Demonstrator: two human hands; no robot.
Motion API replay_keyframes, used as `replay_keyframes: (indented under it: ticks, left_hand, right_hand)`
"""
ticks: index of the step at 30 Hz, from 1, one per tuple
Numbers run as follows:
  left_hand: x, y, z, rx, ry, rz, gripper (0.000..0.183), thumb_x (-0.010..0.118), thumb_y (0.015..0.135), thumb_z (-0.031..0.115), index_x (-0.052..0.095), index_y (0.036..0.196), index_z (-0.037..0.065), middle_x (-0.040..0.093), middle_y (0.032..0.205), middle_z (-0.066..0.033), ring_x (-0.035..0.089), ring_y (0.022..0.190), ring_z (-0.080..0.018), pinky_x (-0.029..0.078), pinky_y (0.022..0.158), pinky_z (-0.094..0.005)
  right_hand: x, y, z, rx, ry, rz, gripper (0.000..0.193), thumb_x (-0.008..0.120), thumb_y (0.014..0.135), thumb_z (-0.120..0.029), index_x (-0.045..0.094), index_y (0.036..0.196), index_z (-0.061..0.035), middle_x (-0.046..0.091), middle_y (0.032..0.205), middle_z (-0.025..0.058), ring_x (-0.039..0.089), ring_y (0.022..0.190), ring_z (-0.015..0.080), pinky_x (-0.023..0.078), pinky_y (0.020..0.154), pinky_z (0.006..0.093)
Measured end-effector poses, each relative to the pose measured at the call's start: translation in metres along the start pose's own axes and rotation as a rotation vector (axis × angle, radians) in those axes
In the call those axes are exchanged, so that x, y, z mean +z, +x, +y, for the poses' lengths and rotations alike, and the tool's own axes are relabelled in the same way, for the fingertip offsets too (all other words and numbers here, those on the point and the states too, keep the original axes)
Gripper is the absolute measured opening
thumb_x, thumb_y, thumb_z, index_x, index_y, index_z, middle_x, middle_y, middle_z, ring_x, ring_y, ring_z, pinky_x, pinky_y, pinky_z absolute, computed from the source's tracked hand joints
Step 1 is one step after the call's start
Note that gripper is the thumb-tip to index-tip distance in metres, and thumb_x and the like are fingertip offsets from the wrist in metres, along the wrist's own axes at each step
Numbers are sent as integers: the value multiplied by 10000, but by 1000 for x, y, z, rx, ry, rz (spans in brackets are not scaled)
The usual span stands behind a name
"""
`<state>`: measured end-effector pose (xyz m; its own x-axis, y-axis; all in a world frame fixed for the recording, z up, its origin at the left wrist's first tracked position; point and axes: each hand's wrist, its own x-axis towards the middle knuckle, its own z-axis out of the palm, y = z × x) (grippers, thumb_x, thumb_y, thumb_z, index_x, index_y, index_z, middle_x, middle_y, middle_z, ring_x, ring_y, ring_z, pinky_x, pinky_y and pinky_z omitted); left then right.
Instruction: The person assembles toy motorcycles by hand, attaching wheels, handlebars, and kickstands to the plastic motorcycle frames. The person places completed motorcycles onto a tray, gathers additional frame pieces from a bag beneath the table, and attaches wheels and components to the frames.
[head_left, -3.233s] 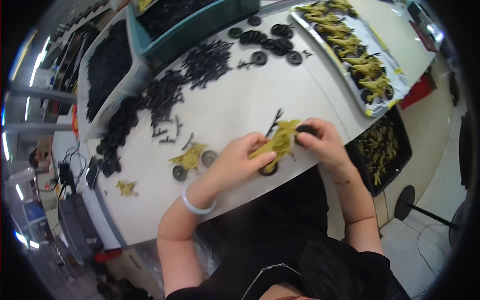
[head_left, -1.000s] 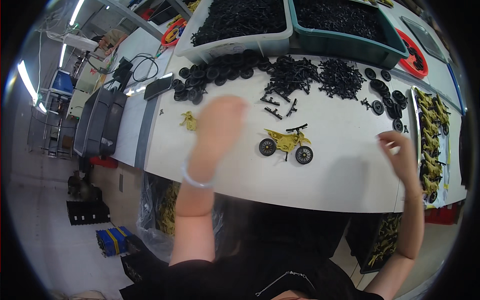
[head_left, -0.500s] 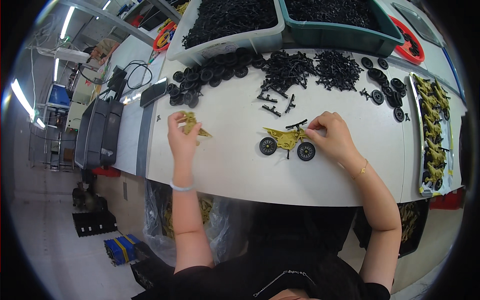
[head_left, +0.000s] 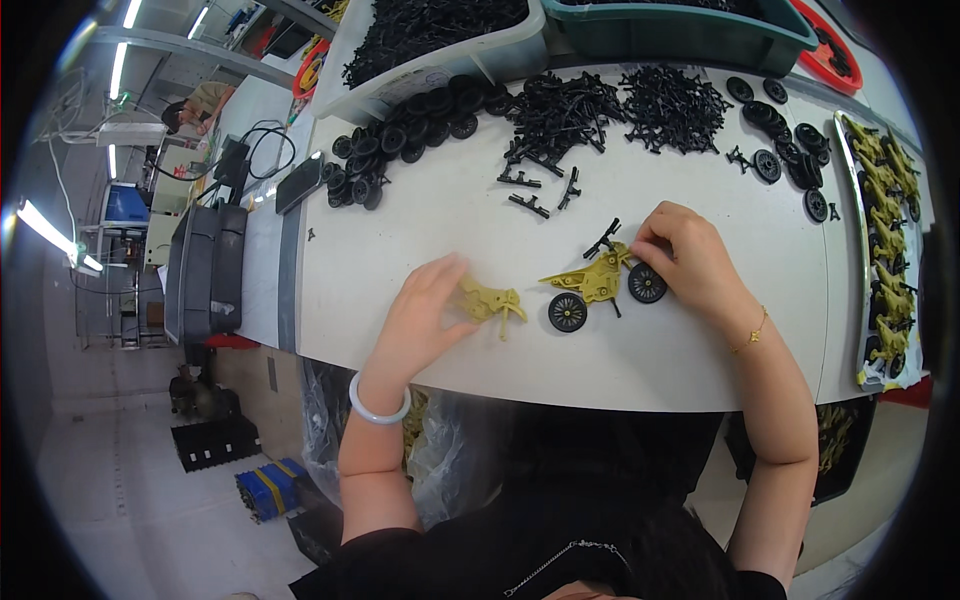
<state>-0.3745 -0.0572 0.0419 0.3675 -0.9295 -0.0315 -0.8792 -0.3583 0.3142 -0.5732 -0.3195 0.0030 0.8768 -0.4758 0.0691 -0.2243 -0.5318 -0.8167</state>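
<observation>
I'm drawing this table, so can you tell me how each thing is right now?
Toy motorbike: wheels and handlebar on, front held by right hand
Yellow body: in left hand, no wheels showing
Whitish bin: heaped with black parts
Tray: lined with yellow toys
Phone: lying flat

Phone [head_left: 301, 184] lies flat; blue box [head_left: 262, 492] sits on floor [head_left: 130, 500].

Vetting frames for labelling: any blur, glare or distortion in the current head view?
Head view: left hand and yellow plastic motorcycle body look slightly blurred; white tube lights glare at left; front edge of the white table bows, fisheye-style; corners black.
</observation>
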Motion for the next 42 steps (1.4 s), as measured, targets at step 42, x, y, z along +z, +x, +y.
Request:
replay_keyframes:
  ticks: [42]
  left_hand:
    - [44, 56, 102, 113, -224, 165, 343, 759, 687, 132, 619, 978, 16, 628, 910, -121, 633, 838, -269, 511, 739, -334]
  right_hand:
    - [41, -81, -30, -31, -285, 273, 242, 741, 712, -160, 528, 765, -59, 541, 680, 63, 588, 614, 225, 470, 526, 331]
